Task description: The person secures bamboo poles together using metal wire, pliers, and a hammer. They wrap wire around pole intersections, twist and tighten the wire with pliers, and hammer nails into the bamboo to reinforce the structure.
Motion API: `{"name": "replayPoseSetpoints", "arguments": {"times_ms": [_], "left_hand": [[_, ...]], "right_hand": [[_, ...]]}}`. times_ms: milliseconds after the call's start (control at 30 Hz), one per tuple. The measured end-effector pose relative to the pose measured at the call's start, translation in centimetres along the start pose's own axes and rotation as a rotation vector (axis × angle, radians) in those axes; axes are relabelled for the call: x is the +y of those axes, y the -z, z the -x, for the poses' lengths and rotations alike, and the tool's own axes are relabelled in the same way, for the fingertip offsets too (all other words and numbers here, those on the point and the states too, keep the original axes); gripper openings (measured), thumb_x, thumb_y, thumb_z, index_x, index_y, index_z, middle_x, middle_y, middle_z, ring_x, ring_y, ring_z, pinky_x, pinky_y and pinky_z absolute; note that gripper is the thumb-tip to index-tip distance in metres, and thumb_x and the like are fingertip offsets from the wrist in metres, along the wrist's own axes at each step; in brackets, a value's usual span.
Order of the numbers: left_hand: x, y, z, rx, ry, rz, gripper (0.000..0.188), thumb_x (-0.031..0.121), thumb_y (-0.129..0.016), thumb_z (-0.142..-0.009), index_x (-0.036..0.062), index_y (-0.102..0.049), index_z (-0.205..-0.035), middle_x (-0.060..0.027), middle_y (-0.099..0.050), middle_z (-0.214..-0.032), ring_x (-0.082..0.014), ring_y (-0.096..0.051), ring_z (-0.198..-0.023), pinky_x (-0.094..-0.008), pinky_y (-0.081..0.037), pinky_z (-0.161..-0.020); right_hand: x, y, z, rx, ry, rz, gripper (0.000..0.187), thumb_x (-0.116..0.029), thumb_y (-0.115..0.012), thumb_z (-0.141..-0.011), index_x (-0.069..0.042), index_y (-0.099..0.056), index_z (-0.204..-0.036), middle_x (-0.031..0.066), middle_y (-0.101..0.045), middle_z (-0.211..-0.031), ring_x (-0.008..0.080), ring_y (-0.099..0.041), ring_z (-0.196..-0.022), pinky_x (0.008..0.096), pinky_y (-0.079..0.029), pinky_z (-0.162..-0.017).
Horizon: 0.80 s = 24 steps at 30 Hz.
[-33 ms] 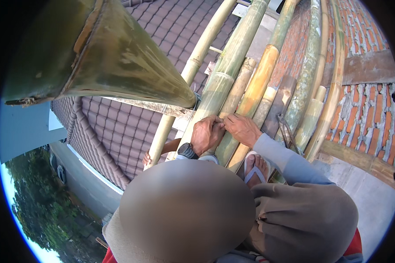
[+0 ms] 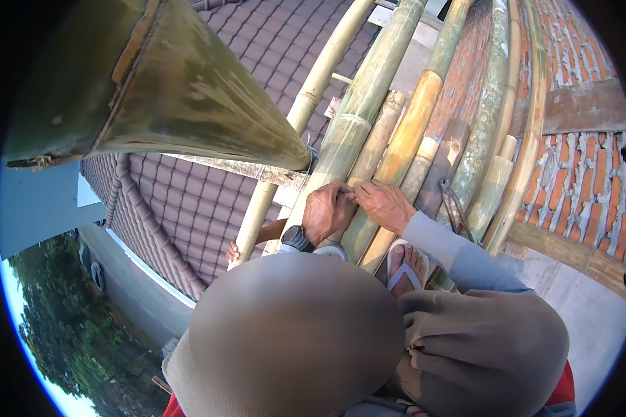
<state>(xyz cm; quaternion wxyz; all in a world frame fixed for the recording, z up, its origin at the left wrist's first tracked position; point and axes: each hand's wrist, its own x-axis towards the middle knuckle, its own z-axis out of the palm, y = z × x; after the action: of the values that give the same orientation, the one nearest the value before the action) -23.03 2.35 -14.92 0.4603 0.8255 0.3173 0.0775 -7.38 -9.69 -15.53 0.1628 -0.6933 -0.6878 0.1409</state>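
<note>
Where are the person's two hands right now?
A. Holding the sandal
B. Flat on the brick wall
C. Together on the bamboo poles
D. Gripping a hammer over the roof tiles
C: the left hand and right hand meet fingertip to fingertip on the bamboo poles, with the brick wall off to the side and the sandal below them.

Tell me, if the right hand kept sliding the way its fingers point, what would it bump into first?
The right hand points left, so it would probably first meet the left hand, whose fingers already seem to touch it on the green bamboo pole. Depth is hard to judge.
</note>
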Motion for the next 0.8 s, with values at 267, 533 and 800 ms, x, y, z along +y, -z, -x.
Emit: {"name": "replayPoseSetpoints", "arguments": {"times_ms": [267, 533, 800], "left_hand": [[0.9, 0.9, -2.3, -0.060, -0.137, -0.456, 0.014, 0.023, -0.068, -0.091, 0.0088, -0.070, -0.089, -0.0097, -0.072, -0.085, -0.0312, -0.066, -0.092, -0.0449, -0.052, -0.076], [2.6, 1.7, -8.5, -0.423, -0.577, -0.847, 0.017, 0.030, -0.072, -0.082, 0.0135, -0.075, -0.080, 0.0006, -0.067, -0.090, -0.0212, -0.059, -0.109, -0.0386, -0.046, -0.087], [2.2, 0.9, -10.7, -0.522, -0.698, -0.774, 0.013, 0.029, -0.072, -0.077, 0.0176, -0.077, -0.082, 0.0019, -0.067, -0.090, -0.0203, -0.064, -0.101, -0.0364, -0.049, -0.086]], "right_hand": [[-1.3, -0.9, 0.9, -0.005, -0.263, -0.242, 0.014, -0.012, -0.063, -0.091, 0.002, -0.063, -0.093, 0.0195, -0.064, -0.087, 0.0396, -0.068, -0.083, 0.0488, -0.056, -0.073], [-4.4, -2.0, -0.3, -0.027, -0.768, -0.375, 0.020, -0.011, -0.064, -0.084, 0.008, -0.065, -0.088, 0.0316, -0.069, -0.087, 0.0489, -0.069, -0.085, 0.0531, -0.055, -0.082], [-3.6, -0.4, 0.4, -0.045, -0.553, -0.491, 0.017, -0.012, -0.064, -0.088, 0.004, -0.065, -0.095, 0.0251, -0.069, -0.087, 0.0444, -0.069, -0.085, 0.0515, -0.055, -0.079]]}}
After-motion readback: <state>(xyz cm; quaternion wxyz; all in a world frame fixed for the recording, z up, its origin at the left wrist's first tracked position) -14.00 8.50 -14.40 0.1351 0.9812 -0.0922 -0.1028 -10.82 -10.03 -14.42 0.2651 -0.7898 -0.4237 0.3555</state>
